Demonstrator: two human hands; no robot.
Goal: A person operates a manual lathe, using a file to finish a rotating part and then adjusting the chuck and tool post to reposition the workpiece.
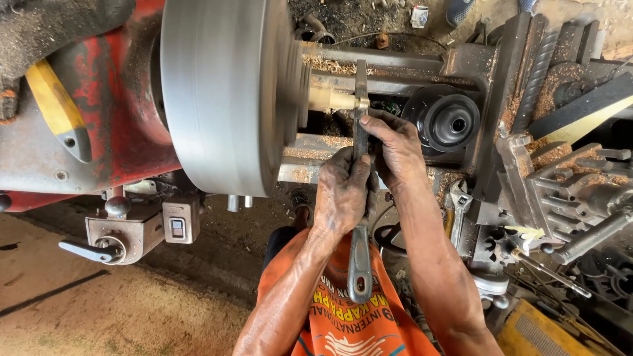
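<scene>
A large grey chuck [224, 92] on a red lathe is blurred with spin. A short pale workpiece [333, 99] sticks out of it to the right. Both hands hold one long flat metal tool [360, 86], whose upper end rests against the pale piece. My left hand [341, 194] wraps the tool's middle. My right hand [395, 148] grips it just above, fingers pressed on the blade. The tool's grey handle [359, 267] hangs down over an orange garment.
A black round tailstock part [450, 118] faces the workpiece. A spanner [459, 206] lies on the carriage to the right, among levers and wood shavings. A grey switch box [179, 223] and lever handle [89, 249] sit lower left. Dusty floor [99, 310] below.
</scene>
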